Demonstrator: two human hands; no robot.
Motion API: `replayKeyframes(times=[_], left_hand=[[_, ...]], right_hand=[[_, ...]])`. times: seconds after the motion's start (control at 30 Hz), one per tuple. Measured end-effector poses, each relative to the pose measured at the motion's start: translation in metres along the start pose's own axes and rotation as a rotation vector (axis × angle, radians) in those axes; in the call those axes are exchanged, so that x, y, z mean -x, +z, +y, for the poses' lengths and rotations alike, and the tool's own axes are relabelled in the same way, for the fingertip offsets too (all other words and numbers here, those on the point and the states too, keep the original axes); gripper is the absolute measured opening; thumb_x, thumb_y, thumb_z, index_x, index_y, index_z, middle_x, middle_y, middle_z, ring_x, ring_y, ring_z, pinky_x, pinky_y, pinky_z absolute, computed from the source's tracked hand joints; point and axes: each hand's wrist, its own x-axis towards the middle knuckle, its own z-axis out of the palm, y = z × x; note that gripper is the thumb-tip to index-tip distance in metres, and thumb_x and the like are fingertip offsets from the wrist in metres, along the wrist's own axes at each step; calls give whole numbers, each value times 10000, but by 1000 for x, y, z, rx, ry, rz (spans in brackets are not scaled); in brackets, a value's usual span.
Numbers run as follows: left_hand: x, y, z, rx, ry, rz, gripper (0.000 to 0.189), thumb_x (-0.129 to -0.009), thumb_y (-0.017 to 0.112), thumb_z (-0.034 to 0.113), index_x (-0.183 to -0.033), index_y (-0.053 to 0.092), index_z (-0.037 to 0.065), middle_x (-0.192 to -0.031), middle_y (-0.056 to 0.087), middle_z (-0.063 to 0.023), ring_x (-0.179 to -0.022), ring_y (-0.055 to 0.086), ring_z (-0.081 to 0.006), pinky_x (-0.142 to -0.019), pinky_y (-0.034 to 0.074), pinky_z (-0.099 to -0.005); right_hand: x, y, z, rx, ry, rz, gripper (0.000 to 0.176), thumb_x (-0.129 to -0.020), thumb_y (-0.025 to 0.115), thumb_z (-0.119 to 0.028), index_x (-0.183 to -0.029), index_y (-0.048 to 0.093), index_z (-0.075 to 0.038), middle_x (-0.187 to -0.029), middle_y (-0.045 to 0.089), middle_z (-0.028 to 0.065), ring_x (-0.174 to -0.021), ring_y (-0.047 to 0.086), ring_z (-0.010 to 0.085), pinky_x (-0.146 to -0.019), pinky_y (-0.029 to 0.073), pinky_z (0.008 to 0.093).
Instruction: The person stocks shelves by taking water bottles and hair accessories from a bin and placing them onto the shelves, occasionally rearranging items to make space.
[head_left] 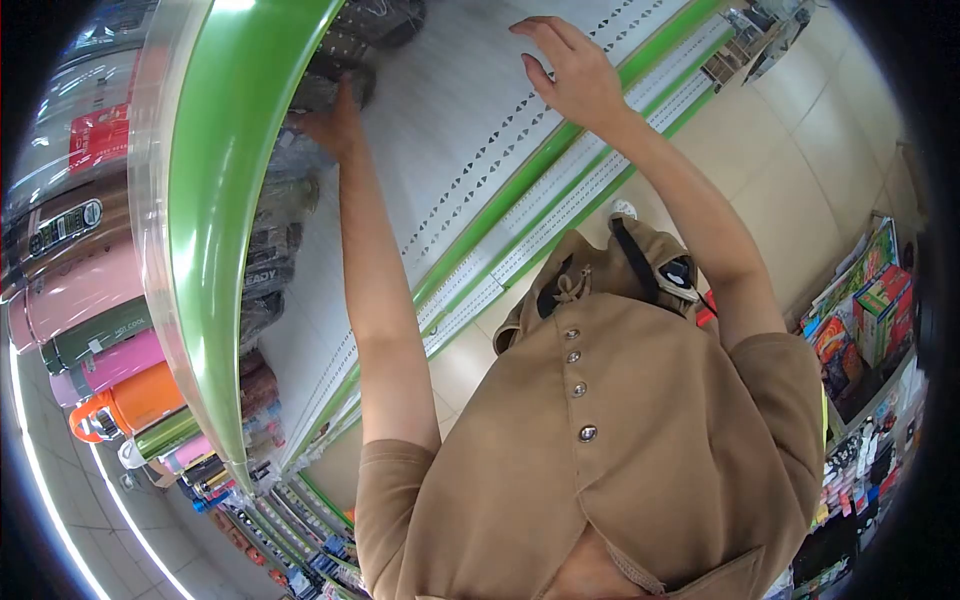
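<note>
My left hand [335,125] reaches in under the green shelf edge, thumb and fingers around a dark plastic-wrapped item [318,92]; the fingertips are partly hidden. More dark wrapped goods [268,250] stand in a row beside it, one with letters like "EADY". My right hand [575,75] hovers over the white shelf board [450,130], its fingers apart and slightly bent, holding nothing. Small dark perforations run along the board near its front.
The upper shelf's green edge [215,200] carries a clear plastic strip. Bottles and flasks, including an orange bottle [145,395], line that shelf. Tiled floor [780,170] lies at the right. Boxed goods [880,310] stand on another display behind my right arm.
</note>
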Motion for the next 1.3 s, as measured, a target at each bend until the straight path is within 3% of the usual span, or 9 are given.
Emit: replayKeyframes(times=[0.1,0.23,0.5,0.57,0.8,0.87,0.97,1.1,1.3], left_hand=[[-1,2,33,-307,-538,-203,1068,-573,746,537,-1273,266,-112,-1288,324,-332,-1197,358,-422,-996,319,-450],[1,18,7,-262,-651,-146,1097,-563,725,581,-1282,259,-104,-1303,299,-340,-1232,326,-407,-1005,313,-440],[46,-58,27,-106,-272,161,947,-598,793,334,-1242,253,-101,-1080,438,-232,-1022,408,-342,-869,375,-452],[43,-90,5,-644,5,295,948,-589,815,285,-1245,251,-101,-1103,453,-238,-1012,447,-343,-857,399,-433],[27,-93,-3,-715,-387,93,793,-611,804,304,-1191,413,-68,-1178,492,-227,-1025,522,-332,-867,419,-424],[17,-92,-22,98,-237,-37,777,-600,790,395,-1172,477,-28,-1214,486,-212,-1072,505,-321,-902,394,-436],[22,-77,-24,-688,-148,-51,788,-590,803,363,-1181,469,-38,-1232,485,-187,-1071,503,-290,-910,389,-427],[33,-83,3,-568,-368,-99,756,-571,827,259,-1160,472,-55,-1202,503,-191,-1062,495,-300,-911,383,-425],[53,-151,-33,-357,90,346,668,-649,769,142,-1197,428,-28,-1187,486,-195,-1056,489,-310,-899,395,-421]], right_hand=[[1,0,1,-2,10,-6,296,-715,597,-64,-1003,555,-122,-932,573,47,-816,582,231,-692,500,335],[0,-2,-3,13,35,-46,284,-731,597,-76,-1008,552,-118,-901,578,60,-779,583,247,-666,502,347],[0,-2,-3,17,54,-59,255,-745,589,-84,-996,564,-116,-848,582,79,-731,587,261,-629,503,366],[1,0,-2,14,39,-65,239,-751,585,-88,-988,570,-116,-843,595,83,-712,589,264,-627,502,366],[1,3,-1,48,65,-78,215,-753,578,-84,-967,577,-109,-864,617,80,-704,598,253,-622,501,360],[0,1,-3,10,56,-69,213,-754,574,-86,-966,578,-110,-842,621,72,-706,601,248,-619,500,359],[-1,0,-4,18,59,-72,216,-754,573,-88,-969,579,-113,-821,623,64,-706,604,240,-623,500,356],[0,-1,-6,44,41,-23,221,-749,577,-89,-969,580,-115,-815,624,59,-708,607,236,-626,500,349],[-7,-15,-17,-3,145,-195,314,-720,592,-45,-1024,546,18,-895,583,208,-785,579,351,-676,476,403]])
